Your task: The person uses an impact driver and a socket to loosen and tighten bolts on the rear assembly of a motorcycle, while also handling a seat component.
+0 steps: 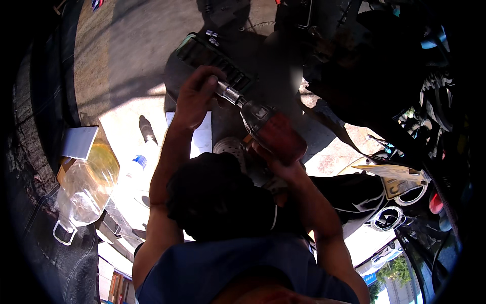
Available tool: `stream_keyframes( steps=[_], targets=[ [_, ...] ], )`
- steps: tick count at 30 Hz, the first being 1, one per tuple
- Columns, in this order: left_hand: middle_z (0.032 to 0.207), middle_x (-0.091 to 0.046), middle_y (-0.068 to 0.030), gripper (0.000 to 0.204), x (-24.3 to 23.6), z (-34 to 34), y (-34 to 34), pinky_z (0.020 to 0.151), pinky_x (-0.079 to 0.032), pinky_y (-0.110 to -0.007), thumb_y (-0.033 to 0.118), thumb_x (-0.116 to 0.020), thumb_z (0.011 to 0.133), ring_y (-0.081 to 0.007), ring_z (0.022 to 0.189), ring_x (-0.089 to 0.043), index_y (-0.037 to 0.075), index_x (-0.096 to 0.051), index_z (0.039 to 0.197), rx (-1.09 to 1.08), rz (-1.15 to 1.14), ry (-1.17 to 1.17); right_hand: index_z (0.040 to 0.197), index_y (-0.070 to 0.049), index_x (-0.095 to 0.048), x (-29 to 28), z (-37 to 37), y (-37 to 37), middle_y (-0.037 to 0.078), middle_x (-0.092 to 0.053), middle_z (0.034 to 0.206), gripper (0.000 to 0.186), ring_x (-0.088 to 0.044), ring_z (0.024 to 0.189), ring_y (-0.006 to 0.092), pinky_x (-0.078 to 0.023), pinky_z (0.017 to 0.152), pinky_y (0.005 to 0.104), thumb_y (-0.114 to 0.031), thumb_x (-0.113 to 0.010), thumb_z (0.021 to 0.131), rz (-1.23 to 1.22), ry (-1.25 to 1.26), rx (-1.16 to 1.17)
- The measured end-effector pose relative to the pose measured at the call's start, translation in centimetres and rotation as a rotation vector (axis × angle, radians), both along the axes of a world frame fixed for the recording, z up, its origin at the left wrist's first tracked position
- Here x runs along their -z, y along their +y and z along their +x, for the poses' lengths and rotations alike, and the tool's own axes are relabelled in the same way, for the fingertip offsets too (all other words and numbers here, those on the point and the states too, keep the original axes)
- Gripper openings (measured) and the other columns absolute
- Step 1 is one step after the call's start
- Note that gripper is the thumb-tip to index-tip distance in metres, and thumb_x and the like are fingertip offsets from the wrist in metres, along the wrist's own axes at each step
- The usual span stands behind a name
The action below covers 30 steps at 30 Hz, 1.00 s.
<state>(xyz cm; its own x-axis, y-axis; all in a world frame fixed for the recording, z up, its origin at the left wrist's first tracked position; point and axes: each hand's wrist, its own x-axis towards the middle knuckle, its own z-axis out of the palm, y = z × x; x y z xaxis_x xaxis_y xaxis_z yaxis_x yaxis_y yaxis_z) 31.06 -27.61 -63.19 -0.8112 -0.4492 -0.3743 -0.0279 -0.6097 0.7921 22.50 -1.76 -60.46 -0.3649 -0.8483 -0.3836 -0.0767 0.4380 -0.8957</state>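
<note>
Left hand [195, 99] closes around the metal nose [229, 93] of a red power drill [268, 131], its fingers curled over the chuck end just in front of a dark case of sockets [215, 58] that lies open on the ground. Right hand [276, 164] clamps the rear of the same tool from beneath, thumb and fingers wrapped on the red body (only the upper edge of that hand shows, the rest sits in shadow). The drill slants from upper left down to lower right, held between both hands above the pavement [126, 45].

Below it a perforated grey shoe [230, 149] shows, and a dark knee [212, 195] fills the middle. To the left lie a clear plastic jug [83, 190], a small water bottle with a blue cap [132, 169] and a dark-handled tool [147, 130]. A scooter [385, 202] stands close at the right.
</note>
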Motion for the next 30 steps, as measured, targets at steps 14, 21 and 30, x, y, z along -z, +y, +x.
stream_keyframes(
  steps=[14,21,30],
  targets=[
    [0.103,-0.061,-0.0062,0.024,1.3,-3.4,1.8,0.073,-0.050,-0.029,0.012,-0.049,0.104,-0.0096,0.083,-0.056,0.002,-0.055,0.125,-0.077,-0.469,-0.156,0.127,-0.004,-0.055,1.9,2.6,-3.7,0.008,-0.061,0.114,0.042,-0.062,0.098,0.0164,-0.051,0.081,0.0308,-0.011,-0.072,0.089,0.042,-0.654,0.526],
    [0.138,-0.057,-0.0116,0.062,0.8,-3.0,1.9,0.095,-0.052,-0.033,0.006,-0.070,0.088,-0.0208,0.119,-0.060,0.006,-0.045,0.145,0.123,0.231,0.238,0.155,-0.001,-0.028,-6.2,-3.6,-10.1,0.022,-0.046,0.147,0.076,-0.049,0.135,0.0304,-0.046,0.105,0.0365,-0.022,-0.069,0.095,-0.118,-0.118,0.199],
    [0.095,-0.067,-0.0042,0.033,2.0,-14.3,-3.5,0.051,-0.043,-0.024,0.028,-0.068,0.092,-0.0081,0.060,-0.054,0.005,-0.062,0.116,0.392,0.098,-0.210,0.131,-0.007,-0.058,9.4,-6.8,4.6,0.019,-0.062,0.127,0.060,-0.060,0.115,0.0359,-0.046,0.101,0.0453,-0.024,-0.079,0.078,0.544,0.548,0.235]
  ],
)
